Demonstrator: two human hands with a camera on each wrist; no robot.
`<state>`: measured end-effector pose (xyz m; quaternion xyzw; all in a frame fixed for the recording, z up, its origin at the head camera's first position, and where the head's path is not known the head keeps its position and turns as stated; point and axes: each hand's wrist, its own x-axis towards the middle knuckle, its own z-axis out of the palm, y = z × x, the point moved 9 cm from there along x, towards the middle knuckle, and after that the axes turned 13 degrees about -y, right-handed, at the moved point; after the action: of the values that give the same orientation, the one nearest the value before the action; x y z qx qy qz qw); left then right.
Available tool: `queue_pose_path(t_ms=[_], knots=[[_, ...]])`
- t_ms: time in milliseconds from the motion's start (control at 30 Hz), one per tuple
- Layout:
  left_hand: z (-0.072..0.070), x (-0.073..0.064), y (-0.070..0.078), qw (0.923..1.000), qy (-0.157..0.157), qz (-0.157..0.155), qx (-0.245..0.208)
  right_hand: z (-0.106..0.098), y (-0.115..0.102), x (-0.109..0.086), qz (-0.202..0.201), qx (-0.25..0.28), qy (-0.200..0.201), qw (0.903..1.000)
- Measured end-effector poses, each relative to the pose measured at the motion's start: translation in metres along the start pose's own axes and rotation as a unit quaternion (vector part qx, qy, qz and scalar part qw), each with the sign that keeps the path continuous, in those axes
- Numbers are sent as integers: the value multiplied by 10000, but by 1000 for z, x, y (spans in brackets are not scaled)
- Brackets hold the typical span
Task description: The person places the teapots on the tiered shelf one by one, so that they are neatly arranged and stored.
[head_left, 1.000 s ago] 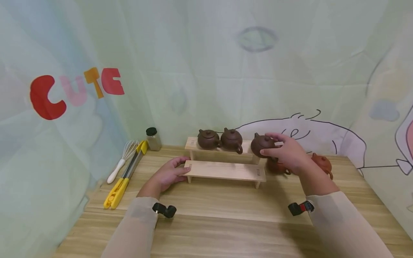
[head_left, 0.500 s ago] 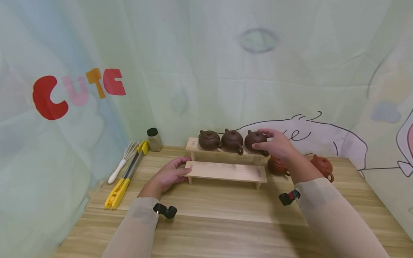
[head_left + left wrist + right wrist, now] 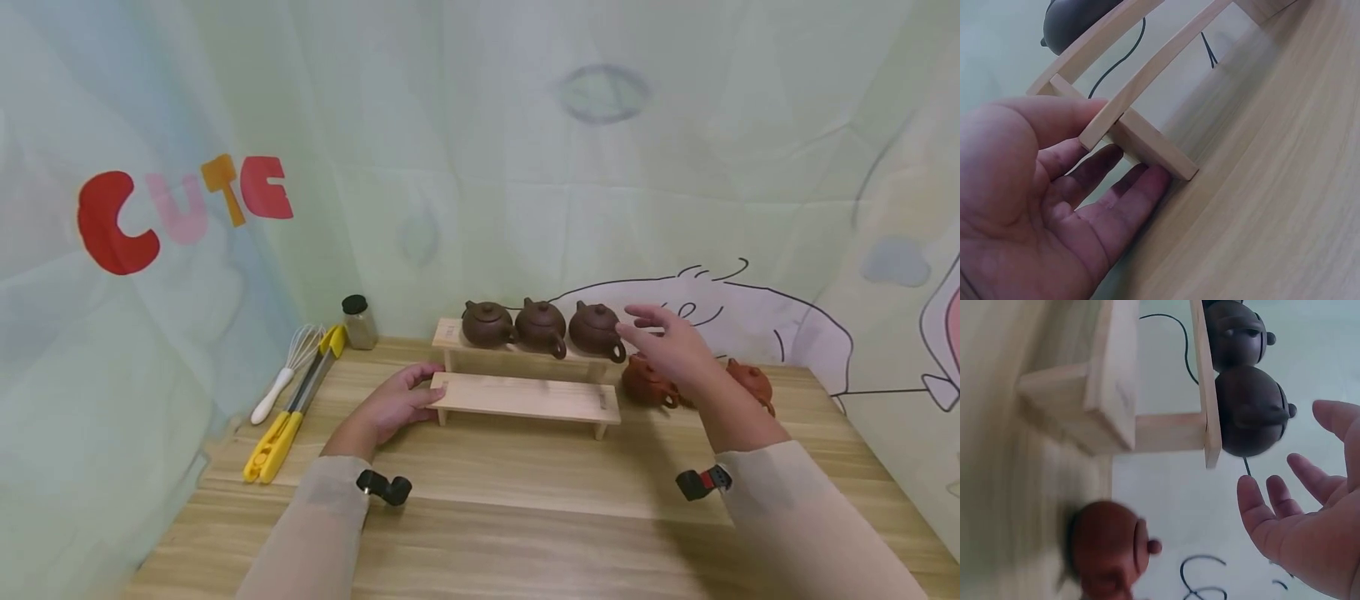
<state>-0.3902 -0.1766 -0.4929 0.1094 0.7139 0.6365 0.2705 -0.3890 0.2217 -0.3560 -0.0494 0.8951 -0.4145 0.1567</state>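
Observation:
Three dark brown teapots stand in a row on the upper step of a two-tier wooden stand [image 3: 525,397]: a left teapot [image 3: 487,323], a middle teapot [image 3: 540,327] and a right teapot [image 3: 595,328]. My left hand [image 3: 393,404] holds the left end of the lower step. In the left wrist view its thumb [image 3: 1079,115] lies at the board's top edge, with fingers under it by the leg [image 3: 1157,147]. Just right of the right teapot, my right hand [image 3: 678,350] is held in the air, fingers spread and apart from the teapot in the right wrist view.
Reddish-brown teapots stand right of the stand, a near one [image 3: 647,382] partly behind my right hand and another [image 3: 752,382] farther right. On the left lie yellow-handled tongs [image 3: 288,417] and a whisk [image 3: 283,379], with a black-lidded jar [image 3: 359,323] behind. A printed curtain [image 3: 495,225] backs the table.
My right hand brought the right teapot leftward onto the upper step, then released it and drew back to the right. The left hand stayed on the stand.

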Motion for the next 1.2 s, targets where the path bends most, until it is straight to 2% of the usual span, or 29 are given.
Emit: queue_pose_path(t_ms=[167,433,600,667,800,967,1200], knots=[[0,0,1,10000,-29,-20,1,-11,26,-27,12,104,120,9999],[-2,-1,1,9999,-36,48,-98,-41,79,-65,-281,-141,668,9973],[0,-3,2,9998,-94,68,-183,-65,124,-83,13,-270,964,9950],[0,-4,2,9997,-98,57,-203,-74,140,-87,193,-386,915,9949],[-1,-4,0,9996,-103,40,-246,-83,165,-90,556,-690,602,9943],[-1,-3,-2,9995,-133,19,-282,-83,186,-83,858,-699,188,9937],[2,-3,1,9995,-125,79,-268,-88,193,-66,972,-746,335,9919]])
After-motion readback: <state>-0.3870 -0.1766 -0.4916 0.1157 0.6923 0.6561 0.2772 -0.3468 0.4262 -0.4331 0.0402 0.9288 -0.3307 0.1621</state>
